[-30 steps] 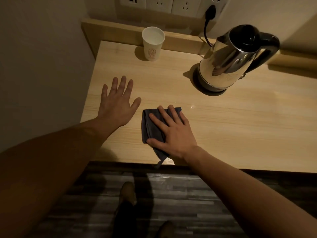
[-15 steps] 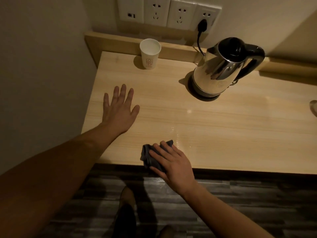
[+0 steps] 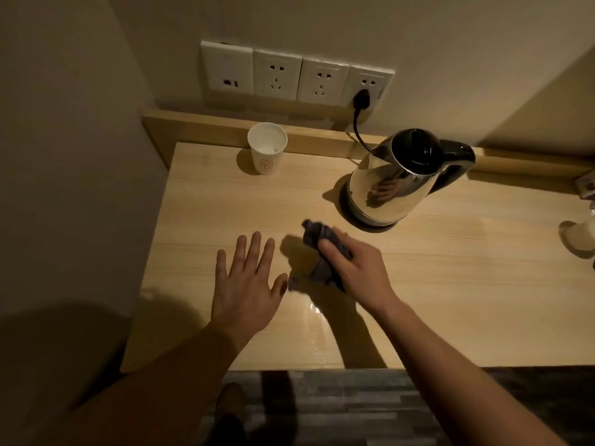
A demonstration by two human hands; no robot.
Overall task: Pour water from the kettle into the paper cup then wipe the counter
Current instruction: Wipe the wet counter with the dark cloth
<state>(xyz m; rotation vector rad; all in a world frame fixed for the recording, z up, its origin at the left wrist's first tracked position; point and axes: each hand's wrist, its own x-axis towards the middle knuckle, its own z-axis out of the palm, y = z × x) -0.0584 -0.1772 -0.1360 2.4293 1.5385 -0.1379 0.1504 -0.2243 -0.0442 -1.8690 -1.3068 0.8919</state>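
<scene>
cloth [image 3: 317, 252] blurred, partly hidden under right hand [image 3: 355, 268]

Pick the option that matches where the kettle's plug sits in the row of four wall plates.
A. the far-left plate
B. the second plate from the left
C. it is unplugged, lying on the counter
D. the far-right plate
D: the black plug sits in the far-right plate of the row, its cord running down toward the kettle on the counter.
</scene>
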